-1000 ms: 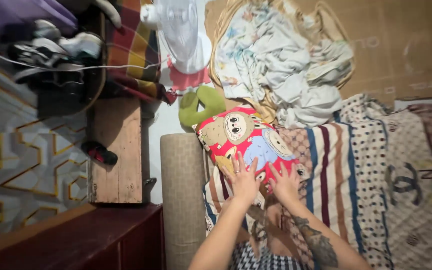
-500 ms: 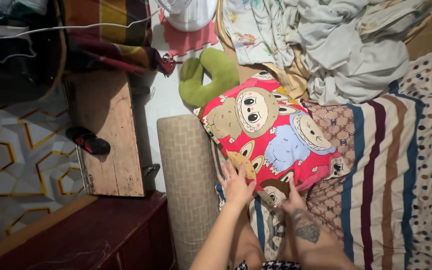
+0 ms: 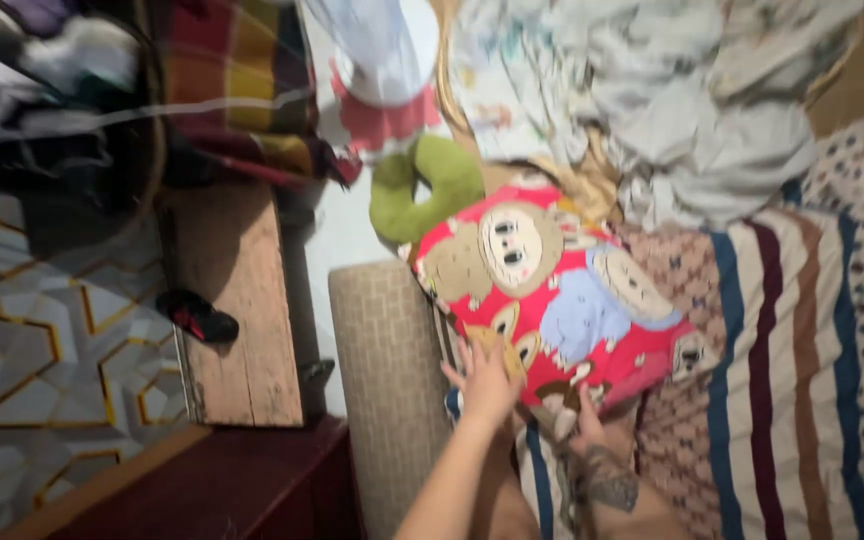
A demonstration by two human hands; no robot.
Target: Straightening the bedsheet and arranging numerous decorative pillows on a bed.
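Biggest thing here is the bed (image 3: 802,380), covered in a striped sheet with wide navy, maroon and tan bands, soft and a bit wrinkled. Up top sits a heap of crumpled pale laundry (image 3: 672,110), all loose folds. Left of the bed stands a rolled-up mat (image 3: 387,380), a tan cylinder with a woven, brick-like texture, and further left a plain wooden board (image 3: 237,310) over a floor with gold geometric lines.

The red cushion (image 3: 552,300) lies on the bed's near-left edge, just beside the mat. It's plump and squarish, smooth printed fabric with cartoon monkey faces. A green curved plush piece (image 3: 422,185) pokes out behind its top corner.

Left hand (image 3: 482,375): fingers spread wide, palm flat against the cushion's lower left edge, pressing rather than pinching. Right hand (image 3: 584,420): touches the cushion's bottom edge, mostly tucked under it, so I can't tell how that grip is set. The frame's pretty blurry too.
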